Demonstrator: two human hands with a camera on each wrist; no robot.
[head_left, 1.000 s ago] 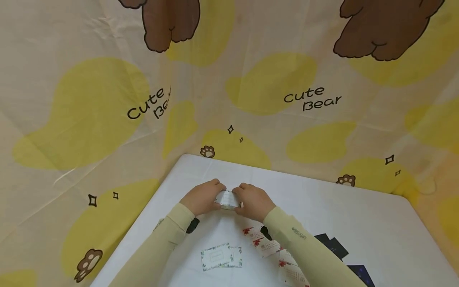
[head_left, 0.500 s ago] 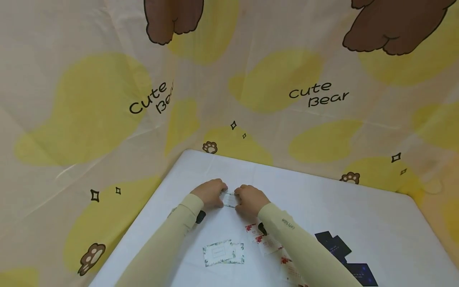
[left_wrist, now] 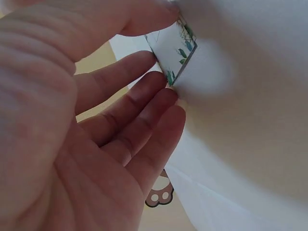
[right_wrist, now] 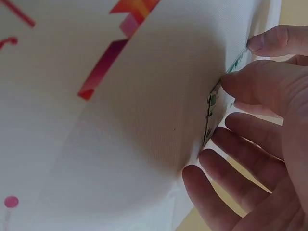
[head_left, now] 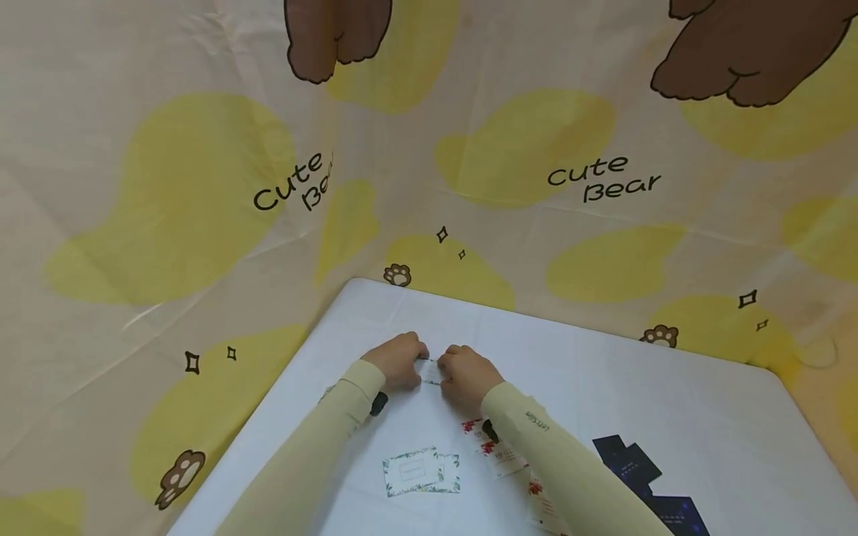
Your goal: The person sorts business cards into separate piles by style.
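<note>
A small stack of white cards with a green leaf border [head_left: 430,371] lies low over the white table [head_left: 556,365], between the two hands. My left hand [head_left: 398,362] holds its left end, thumb at the near edge and fingers at the far edge. The right hand [head_left: 471,376] grips the other end the same way. In the left wrist view, one leafy corner of the cards [left_wrist: 182,50] shows past the thumb and fingertips. From the right wrist, a thin leaf-printed end of the cards [right_wrist: 216,106] appears between thumb and fingers.
Two overlapping leaf-bordered cards [head_left: 413,471] lie nearer the body. Cards with red flowers [head_left: 503,459] are spread partly under the right sleeve. Dark blue cards [head_left: 635,465] lie further right. A printed cloth backdrop [head_left: 469,164] rises behind the table's back edge.
The leaf-bordered stack has come down from a raised, tilted pose to lying low at the table. Both hands have moved closer together, and less of the top card shows between them.
</note>
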